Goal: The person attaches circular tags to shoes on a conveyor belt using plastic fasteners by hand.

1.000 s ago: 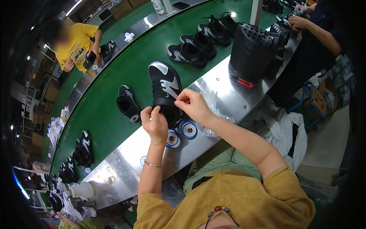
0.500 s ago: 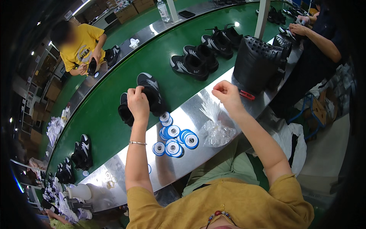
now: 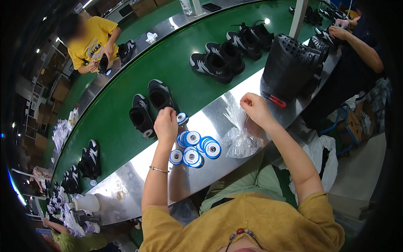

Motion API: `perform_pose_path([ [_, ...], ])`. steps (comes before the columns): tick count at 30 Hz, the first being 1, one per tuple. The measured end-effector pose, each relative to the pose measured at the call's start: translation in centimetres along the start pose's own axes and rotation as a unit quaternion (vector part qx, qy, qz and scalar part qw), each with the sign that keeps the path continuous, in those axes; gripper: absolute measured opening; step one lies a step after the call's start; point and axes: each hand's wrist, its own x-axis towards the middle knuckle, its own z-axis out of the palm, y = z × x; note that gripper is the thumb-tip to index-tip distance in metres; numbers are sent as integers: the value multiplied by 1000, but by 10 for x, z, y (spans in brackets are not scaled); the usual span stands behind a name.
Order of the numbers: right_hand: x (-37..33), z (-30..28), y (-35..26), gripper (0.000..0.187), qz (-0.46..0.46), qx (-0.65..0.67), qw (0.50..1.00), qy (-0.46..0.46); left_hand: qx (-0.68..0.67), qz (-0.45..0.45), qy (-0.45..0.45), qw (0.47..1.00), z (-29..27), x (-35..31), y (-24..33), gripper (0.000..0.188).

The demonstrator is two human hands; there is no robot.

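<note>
My left hand [image 3: 166, 124] is closed, fingertips together, just beside a pair of black and grey sneakers, the left sneaker [image 3: 141, 113] and the right sneaker [image 3: 160, 94]. Whatever those fingers may hold is hidden. A round tag [image 3: 147, 133] shows at the left sneaker's heel. Nearer to me lie several overlapping round blue-and-white tags [image 3: 192, 156], and a few more [image 3: 181, 118] sit close to the hand. My right hand [image 3: 256, 110] pinches thumb and finger beside a bundle of thin clear plastic strands [image 3: 236, 111] rising from a clear plastic bag [image 3: 242, 145]; anything pinched is too small to name.
A black perforated bin [image 3: 289, 63] stands right, with a red cutter [image 3: 277, 101] beside it. More sneakers [image 3: 212, 68] line the green belt [image 3: 121, 98]. Rings [image 3: 122, 192] and a white container [image 3: 87, 203] are left. Co-workers stand across [image 3: 93, 44] and right [image 3: 361, 54].
My left hand has come back from over the sneakers toward the round tags, uncovering both shoes and the tag at the heel. My right hand stays pinched near the strands. The view has shifted slightly.
</note>
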Motion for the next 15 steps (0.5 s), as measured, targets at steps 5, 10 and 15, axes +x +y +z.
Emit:
perform_pose_path([
  [5,-7,1,-9,10,0,26,1000,-11,-73,-27,-197,977,0,-8,-14,29],
  [10,-14,3,1,11,12,50,999,-16,-17,-11,-318,948,-4,0,-17,30],
  [15,-19,-1,3,10,25,58,998,-12,-41,40,-230,972,-6,-13,-16,19],
])
